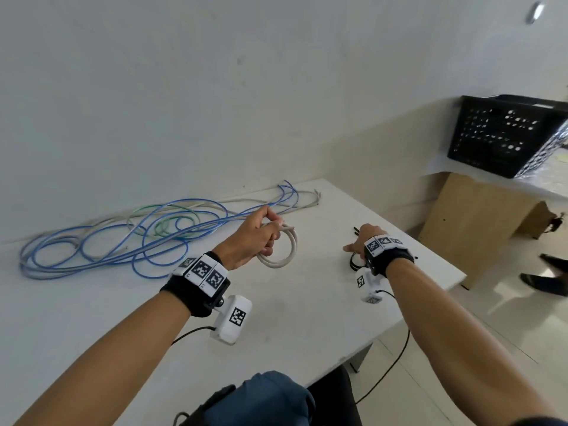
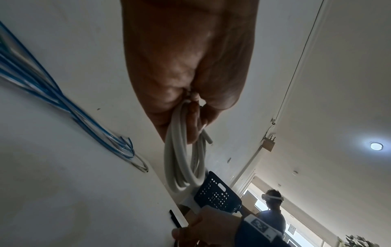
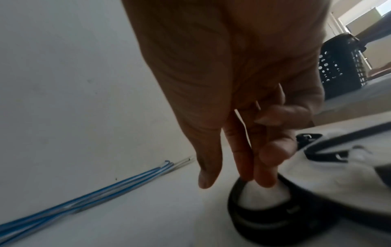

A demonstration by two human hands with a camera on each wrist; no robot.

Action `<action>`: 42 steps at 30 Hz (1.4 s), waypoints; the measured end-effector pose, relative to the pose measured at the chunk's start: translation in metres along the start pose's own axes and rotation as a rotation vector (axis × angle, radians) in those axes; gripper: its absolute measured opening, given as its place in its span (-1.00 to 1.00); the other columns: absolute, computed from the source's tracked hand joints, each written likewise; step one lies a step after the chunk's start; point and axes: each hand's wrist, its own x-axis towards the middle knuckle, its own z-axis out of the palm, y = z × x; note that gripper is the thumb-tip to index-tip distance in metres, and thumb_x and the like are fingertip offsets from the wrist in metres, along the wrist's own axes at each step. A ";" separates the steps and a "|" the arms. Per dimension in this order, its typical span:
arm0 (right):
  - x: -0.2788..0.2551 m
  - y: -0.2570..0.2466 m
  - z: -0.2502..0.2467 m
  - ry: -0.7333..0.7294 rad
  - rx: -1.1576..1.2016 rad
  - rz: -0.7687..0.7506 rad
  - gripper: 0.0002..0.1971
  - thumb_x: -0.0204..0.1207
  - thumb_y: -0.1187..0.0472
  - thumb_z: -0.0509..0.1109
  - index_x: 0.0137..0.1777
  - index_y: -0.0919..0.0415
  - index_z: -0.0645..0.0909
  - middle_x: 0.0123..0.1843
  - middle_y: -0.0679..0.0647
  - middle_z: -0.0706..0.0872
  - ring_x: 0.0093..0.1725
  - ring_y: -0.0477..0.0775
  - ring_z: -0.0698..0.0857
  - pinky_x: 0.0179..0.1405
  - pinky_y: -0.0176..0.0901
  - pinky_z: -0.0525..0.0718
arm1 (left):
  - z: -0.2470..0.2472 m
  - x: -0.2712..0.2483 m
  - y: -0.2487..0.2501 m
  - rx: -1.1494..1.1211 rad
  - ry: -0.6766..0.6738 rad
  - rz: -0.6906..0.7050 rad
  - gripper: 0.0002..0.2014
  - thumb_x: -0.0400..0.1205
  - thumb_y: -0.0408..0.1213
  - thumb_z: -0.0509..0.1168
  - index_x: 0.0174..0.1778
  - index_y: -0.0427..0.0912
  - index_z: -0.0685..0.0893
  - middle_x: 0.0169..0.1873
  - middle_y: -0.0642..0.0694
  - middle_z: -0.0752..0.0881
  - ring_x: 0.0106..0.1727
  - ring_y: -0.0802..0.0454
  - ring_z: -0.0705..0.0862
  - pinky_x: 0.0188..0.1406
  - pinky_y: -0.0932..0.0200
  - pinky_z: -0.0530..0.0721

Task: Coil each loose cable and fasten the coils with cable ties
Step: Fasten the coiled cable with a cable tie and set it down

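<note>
Head view showed the left hand (image 1: 249,238) gripping a coiled white cable (image 1: 281,250) above the white worktop (image 1: 292,309), loose blue cables (image 1: 123,238) spread behind it, and the right hand (image 1: 364,241) reaching down to black cable ties (image 1: 356,262); a black basket (image 1: 504,136) stood far right. Left wrist view showed fingers (image 2: 193,127) curled round the hanging white coil (image 2: 182,163). Right wrist view showed fingertips (image 3: 264,175) touching a looped black tie (image 3: 264,215), fingers nearly straight, nothing held.
</note>
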 end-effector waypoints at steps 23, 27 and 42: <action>0.046 -0.031 -0.007 0.143 0.191 0.112 -0.63 0.19 0.06 0.81 -0.28 0.25 0.71 -0.29 0.16 0.83 -0.22 0.19 0.86 -0.11 0.08 0.84 | -0.039 0.002 -0.013 -0.159 0.123 -0.047 -0.92 0.80 -0.29 0.21 0.01 -0.16 0.45 -0.41 -0.03 0.46 -0.47 0.10 0.30 -0.52 0.26 0.33; 0.050 -0.043 -0.023 0.198 0.170 0.112 -0.59 0.27 0.02 0.79 -0.35 0.19 0.59 -0.22 0.17 0.84 -0.15 0.18 0.86 -0.07 0.08 0.84 | -0.047 0.008 -0.017 -0.190 0.143 -0.045 -0.96 0.80 -0.33 0.19 0.03 -0.16 0.48 -0.41 -0.03 0.46 -0.45 0.09 0.29 -0.52 0.25 0.32; -0.086 -0.271 -0.005 -0.364 1.264 -0.691 -0.90 0.63 0.24 0.51 0.01 0.29 0.72 -0.32 0.09 0.82 -0.50 -0.11 0.63 -0.39 -0.32 0.64 | -0.138 -0.009 -0.025 -0.352 0.443 0.043 -0.79 0.82 -0.39 0.11 -0.15 -0.15 0.42 -0.48 -0.09 0.45 -0.57 0.12 0.25 -0.61 0.26 0.19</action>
